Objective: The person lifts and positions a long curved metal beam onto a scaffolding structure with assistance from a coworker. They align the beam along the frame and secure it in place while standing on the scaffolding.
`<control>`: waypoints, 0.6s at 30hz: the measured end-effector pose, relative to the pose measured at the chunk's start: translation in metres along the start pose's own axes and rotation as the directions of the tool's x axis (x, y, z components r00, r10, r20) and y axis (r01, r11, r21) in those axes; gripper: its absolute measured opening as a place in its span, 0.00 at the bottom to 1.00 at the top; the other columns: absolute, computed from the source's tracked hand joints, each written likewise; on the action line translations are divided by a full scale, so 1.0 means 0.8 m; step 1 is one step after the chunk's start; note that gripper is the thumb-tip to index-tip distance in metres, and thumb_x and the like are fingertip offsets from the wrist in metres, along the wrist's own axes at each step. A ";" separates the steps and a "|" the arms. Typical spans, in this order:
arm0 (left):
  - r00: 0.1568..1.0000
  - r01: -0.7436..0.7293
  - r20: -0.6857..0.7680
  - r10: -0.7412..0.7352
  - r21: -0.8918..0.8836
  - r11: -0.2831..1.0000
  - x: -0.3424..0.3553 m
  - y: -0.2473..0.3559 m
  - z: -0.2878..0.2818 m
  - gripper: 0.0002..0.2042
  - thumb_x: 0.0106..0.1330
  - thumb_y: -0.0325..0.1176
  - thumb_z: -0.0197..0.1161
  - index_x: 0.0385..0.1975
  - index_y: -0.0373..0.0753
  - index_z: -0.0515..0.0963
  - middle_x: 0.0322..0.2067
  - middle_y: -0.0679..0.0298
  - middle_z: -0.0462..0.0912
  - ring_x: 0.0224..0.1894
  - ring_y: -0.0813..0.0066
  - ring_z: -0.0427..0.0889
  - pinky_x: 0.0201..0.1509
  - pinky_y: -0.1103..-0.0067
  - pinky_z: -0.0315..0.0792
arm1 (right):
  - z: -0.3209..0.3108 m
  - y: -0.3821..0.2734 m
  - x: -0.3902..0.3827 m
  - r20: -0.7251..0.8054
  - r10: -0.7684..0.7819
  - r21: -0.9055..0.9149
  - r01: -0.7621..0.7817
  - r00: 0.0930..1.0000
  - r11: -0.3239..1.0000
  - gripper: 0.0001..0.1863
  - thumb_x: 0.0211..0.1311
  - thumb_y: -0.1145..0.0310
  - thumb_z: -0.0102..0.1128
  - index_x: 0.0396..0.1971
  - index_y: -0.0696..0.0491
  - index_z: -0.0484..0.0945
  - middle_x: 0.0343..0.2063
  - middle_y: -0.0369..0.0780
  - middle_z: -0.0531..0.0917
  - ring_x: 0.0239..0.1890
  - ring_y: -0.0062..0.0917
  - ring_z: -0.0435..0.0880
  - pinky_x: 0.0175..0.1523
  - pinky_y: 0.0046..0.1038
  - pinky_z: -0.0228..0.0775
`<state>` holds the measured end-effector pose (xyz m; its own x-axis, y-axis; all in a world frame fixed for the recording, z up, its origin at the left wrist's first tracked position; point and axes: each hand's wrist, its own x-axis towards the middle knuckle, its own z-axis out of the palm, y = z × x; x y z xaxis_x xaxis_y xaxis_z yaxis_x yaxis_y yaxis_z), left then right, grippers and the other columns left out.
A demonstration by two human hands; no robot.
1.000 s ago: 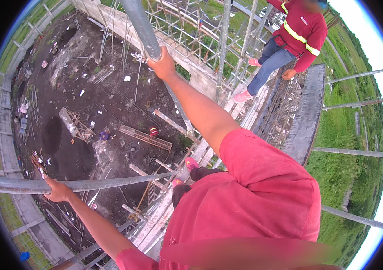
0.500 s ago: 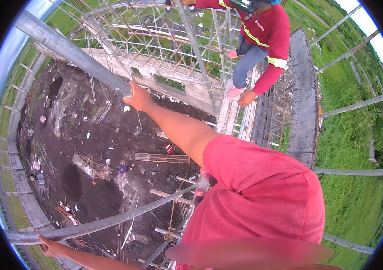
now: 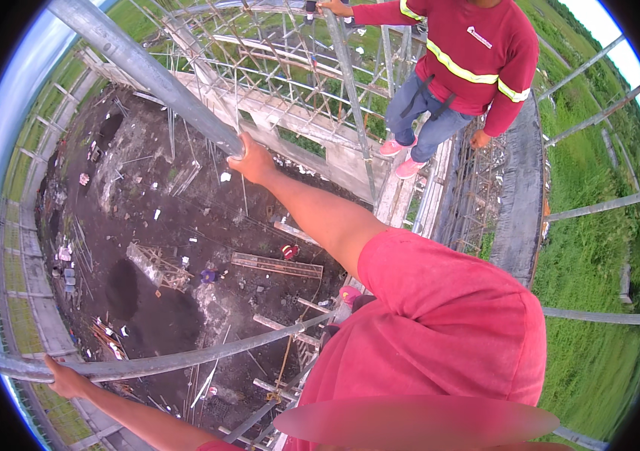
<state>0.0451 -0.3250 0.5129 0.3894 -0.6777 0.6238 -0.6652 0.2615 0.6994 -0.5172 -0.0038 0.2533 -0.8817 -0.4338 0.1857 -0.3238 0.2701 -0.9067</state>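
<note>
My right hand (image 3: 254, 159) is closed around the lower end of a thick grey steel pipe (image 3: 147, 75), which slants up to the upper left. The arm is stretched out away from my red shirt. Lower down, my left hand (image 3: 68, 378) grips another grey steel pipe (image 3: 199, 353) near its far left part; the fingers are partly hidden behind it. That pipe looks bent by the lens and runs right toward my legs. A pink shoe (image 3: 350, 295) of mine shows beside the scaffold boards.
A co-worker in a red long-sleeved shirt (image 3: 455, 68) stands on narrow planks (image 3: 393, 197), one hand on an upright pipe (image 3: 346, 83). Far below lies dark ground (image 3: 124, 225) with debris and workers. A concrete wall (image 3: 346, 161), scaffolding, railing pipes (image 3: 602, 317) and green grass surround us.
The co-worker has straightened up from a bend, lifting one hand away from the planks. My view has shifted a little; both my hands stay on their pipes.
</note>
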 end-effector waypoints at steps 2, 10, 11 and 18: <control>0.999 0.019 0.032 -0.019 0.017 1.000 -0.003 0.002 -0.002 0.39 0.56 0.61 0.70 0.51 0.26 0.78 0.36 0.56 0.89 0.43 0.60 0.85 0.53 0.65 0.75 | 0.001 0.000 0.001 -0.019 -0.019 -0.021 0.019 1.000 1.000 0.40 0.51 0.52 0.73 0.62 0.52 0.66 0.44 0.54 0.85 0.49 0.49 0.84 0.53 0.45 0.74; 1.000 0.005 -0.031 -0.004 0.055 0.998 -0.001 0.001 -0.001 0.36 0.55 0.62 0.70 0.44 0.29 0.82 0.36 0.55 0.88 0.42 0.58 0.85 0.52 0.65 0.74 | 0.012 0.007 0.007 -0.081 -0.048 -0.075 0.041 0.996 0.996 0.37 0.52 0.52 0.73 0.58 0.52 0.68 0.40 0.52 0.86 0.46 0.49 0.85 0.49 0.45 0.76; 1.000 0.009 -0.020 -0.008 0.051 0.999 -0.002 0.003 -0.002 0.36 0.55 0.63 0.70 0.45 0.29 0.82 0.36 0.55 0.88 0.42 0.58 0.85 0.52 0.65 0.74 | 0.012 0.007 0.008 -0.085 -0.066 -0.052 0.061 0.994 0.997 0.35 0.52 0.52 0.73 0.55 0.52 0.69 0.40 0.52 0.86 0.45 0.49 0.85 0.49 0.45 0.76; 0.999 0.044 -0.009 -0.044 -0.014 0.999 -0.013 0.013 -0.004 0.36 0.55 0.60 0.70 0.48 0.27 0.81 0.36 0.54 0.88 0.42 0.60 0.86 0.52 0.66 0.75 | 0.013 0.005 0.006 -0.107 -0.063 -0.062 0.056 0.992 0.997 0.34 0.51 0.54 0.73 0.55 0.52 0.69 0.39 0.52 0.86 0.43 0.49 0.86 0.47 0.45 0.76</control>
<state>0.0359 -0.3131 0.5145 0.4237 -0.6825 0.5956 -0.6387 0.2412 0.7307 -0.5190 -0.0139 0.2466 -0.8912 -0.3556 0.2816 -0.3936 0.2978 -0.8697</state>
